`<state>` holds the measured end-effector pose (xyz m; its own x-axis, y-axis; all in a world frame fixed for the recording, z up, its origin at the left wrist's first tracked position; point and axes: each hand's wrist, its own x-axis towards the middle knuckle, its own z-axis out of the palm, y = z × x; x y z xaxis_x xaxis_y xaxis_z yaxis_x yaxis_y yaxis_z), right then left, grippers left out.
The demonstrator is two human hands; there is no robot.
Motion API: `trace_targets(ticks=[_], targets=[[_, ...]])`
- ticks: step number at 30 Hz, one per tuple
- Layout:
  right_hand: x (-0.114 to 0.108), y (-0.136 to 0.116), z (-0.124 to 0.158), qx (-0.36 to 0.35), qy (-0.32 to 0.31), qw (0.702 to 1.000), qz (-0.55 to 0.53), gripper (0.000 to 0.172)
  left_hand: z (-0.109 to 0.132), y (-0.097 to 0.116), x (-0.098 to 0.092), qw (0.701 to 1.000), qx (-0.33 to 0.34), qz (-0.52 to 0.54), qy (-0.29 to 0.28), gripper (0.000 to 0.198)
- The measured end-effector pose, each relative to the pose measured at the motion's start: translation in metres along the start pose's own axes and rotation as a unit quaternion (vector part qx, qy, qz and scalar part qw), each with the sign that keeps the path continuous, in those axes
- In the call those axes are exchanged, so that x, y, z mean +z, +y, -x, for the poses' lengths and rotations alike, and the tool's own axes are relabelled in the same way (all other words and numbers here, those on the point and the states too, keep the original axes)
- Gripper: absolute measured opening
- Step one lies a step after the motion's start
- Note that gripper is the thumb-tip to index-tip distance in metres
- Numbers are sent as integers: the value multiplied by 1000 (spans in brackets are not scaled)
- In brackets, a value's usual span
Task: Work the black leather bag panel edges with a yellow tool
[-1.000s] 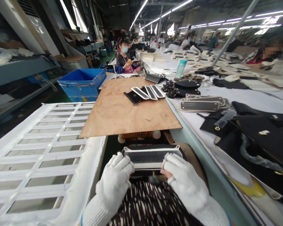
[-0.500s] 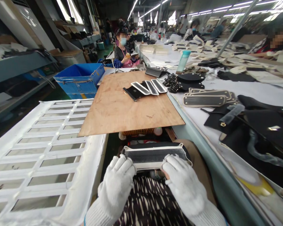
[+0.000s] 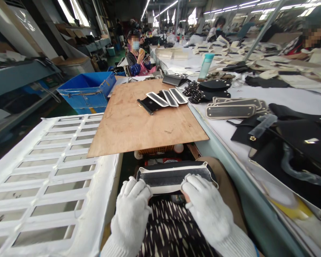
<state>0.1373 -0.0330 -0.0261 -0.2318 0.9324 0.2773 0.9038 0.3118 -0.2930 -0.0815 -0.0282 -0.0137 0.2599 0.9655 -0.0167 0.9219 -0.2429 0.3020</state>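
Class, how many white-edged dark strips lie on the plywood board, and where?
3, toward the far right of the plywood board: the left strip partly over a black piece, the middle strip beside it, the right strip nearest the worktable. Others may be hidden.

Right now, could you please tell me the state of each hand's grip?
Left hand: closed, holding the white-edged dark panel at its left end.
Right hand: closed, holding the same panel toward its right end.

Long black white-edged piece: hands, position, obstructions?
Left white-gloved hand, right white-gloved hand on near edge. Long black white-edged piece crosswise, partly covered by hands. Brown wooden board beyond, not over it.
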Motion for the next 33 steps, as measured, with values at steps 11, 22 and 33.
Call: trace_targets(ticks=[11,22,33], targets=[[7,-1,0,3,55,998,1,20,-6,-6,1,997,-31,63,-15,31],[0,-2,-13,8,-42,999,11,18,-17,4,-1,999,-29,42,9,28],[-11,-4,-33,46,-145,988,15,21,14,-10,69,993,93,45,57,50]])
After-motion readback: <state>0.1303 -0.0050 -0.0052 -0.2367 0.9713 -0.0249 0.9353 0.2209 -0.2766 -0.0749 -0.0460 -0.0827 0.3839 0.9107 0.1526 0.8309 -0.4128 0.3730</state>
